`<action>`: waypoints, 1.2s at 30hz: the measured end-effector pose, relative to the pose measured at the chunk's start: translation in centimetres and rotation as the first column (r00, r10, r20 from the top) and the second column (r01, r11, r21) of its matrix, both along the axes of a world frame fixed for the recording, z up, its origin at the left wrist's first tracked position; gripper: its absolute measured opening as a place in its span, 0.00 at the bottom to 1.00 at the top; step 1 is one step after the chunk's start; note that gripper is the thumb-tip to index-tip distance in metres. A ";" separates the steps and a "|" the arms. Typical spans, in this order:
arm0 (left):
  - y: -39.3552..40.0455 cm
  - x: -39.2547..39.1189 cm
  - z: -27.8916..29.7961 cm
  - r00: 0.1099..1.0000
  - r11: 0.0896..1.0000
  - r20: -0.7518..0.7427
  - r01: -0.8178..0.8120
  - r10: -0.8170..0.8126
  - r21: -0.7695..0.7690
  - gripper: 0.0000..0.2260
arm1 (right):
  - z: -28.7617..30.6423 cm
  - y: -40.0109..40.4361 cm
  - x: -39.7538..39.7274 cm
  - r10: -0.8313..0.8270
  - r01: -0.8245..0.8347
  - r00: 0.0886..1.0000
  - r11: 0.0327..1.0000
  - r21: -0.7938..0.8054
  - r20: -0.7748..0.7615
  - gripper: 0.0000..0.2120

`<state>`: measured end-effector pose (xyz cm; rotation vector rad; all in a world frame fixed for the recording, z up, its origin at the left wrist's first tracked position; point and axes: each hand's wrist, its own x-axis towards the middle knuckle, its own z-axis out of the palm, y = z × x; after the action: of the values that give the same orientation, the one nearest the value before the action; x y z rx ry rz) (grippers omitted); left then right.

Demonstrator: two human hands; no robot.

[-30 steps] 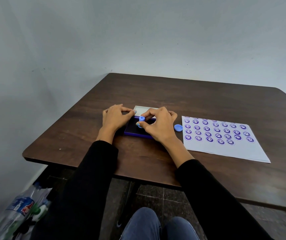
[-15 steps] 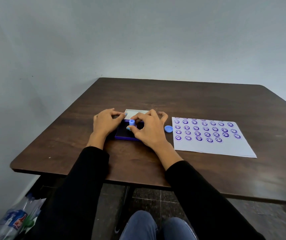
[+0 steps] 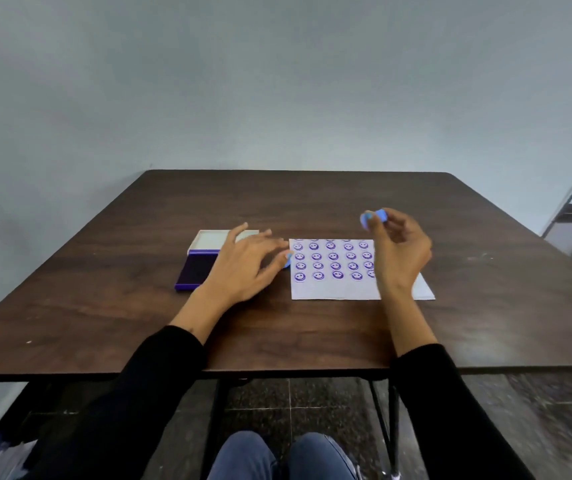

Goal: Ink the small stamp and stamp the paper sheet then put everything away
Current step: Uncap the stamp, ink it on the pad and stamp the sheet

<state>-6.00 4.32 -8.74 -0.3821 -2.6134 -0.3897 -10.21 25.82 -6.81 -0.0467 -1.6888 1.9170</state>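
Head view: the only view, looking down over my arms at the table (image 3: 104, 306).
Right hand (image 3: 400, 251): I had it lifted above the far right part of the paper sheet (image 3: 333, 289), fingertips pinched closed around the small stamp (image 3: 374, 216), raised clear of the sheet, I judge so its inked face would not smear the prints.
Left hand (image 3: 243, 265): it hovered low, fingers spread loosely and holding nothing that I could tell, reaching toward the small blue cap (image 3: 288, 259) lying just beside the sheet's left edge; whether a fingertip touched it was too blurred to say.
Ink pad (image 3: 196, 271): it sat open left of the sheet, its lid (image 3: 211, 239) tilted back on the far side, left so for inking.
Sheet: rows of purple smiley prints filled its upper part; the near strip was blank.
Step in hand: either another print or capping the stamp, I judged.
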 end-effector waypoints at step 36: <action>12.3 -5.2 -1.4 0.929 0.987 0.338 0.128 -0.153 0.095 0.21 | -3.1 7.0 0.3 -0.018 -0.108 0.959 0.899 0.425 0.283 0.07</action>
<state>-11.18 16.65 -10.12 -0.5195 -2.9098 -0.6490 -9.88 32.80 -9.86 -0.1102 -2.2992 1.5713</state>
